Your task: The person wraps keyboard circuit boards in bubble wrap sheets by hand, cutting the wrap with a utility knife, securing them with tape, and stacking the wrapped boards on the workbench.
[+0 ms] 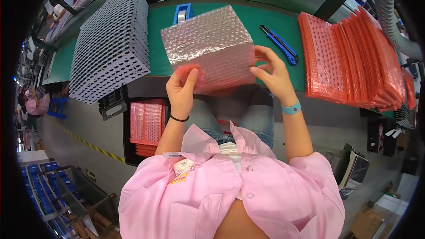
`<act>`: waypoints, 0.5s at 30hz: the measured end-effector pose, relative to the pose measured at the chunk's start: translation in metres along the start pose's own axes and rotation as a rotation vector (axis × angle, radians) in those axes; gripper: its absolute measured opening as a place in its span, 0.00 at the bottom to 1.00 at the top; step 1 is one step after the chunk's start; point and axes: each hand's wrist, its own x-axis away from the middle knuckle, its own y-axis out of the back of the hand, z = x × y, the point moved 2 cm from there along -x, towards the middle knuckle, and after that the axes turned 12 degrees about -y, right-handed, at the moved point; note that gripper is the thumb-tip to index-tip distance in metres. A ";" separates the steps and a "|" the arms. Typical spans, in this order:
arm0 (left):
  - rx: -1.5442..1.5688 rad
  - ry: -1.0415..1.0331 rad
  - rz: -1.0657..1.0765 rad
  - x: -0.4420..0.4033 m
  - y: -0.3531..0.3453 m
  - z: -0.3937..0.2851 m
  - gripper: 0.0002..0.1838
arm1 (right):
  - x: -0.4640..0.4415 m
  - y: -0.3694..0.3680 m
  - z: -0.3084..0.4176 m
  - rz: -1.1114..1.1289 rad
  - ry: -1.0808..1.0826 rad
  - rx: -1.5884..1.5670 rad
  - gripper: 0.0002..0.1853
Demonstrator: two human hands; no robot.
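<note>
Presently, bubble-wrap pouch (211, 44) at upper centre, overlapping the worktop's (287, 20) front edge in view. Left hand (182, 84) pinches its lower-left corner; right hand (273, 73) curls at its right edge, cannot tell if gripping. Risk: weak right-side hold could let it swing down. Room: green strip towards utility knife (280, 45); grey tray stack (113, 40) bounds left.

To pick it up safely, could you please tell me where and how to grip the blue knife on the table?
I'd grip the blue knife by its broad handle, near the lower-right end, coming from the person's side with the right hand. It lies flat and slanted, that end nearer the person; the narrower dark tip, probably the blade end, points away.
</note>
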 end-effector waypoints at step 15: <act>0.140 0.177 0.963 0.053 0.056 -0.039 0.24 | 0.006 -0.107 -0.020 0.525 0.229 -0.106 0.08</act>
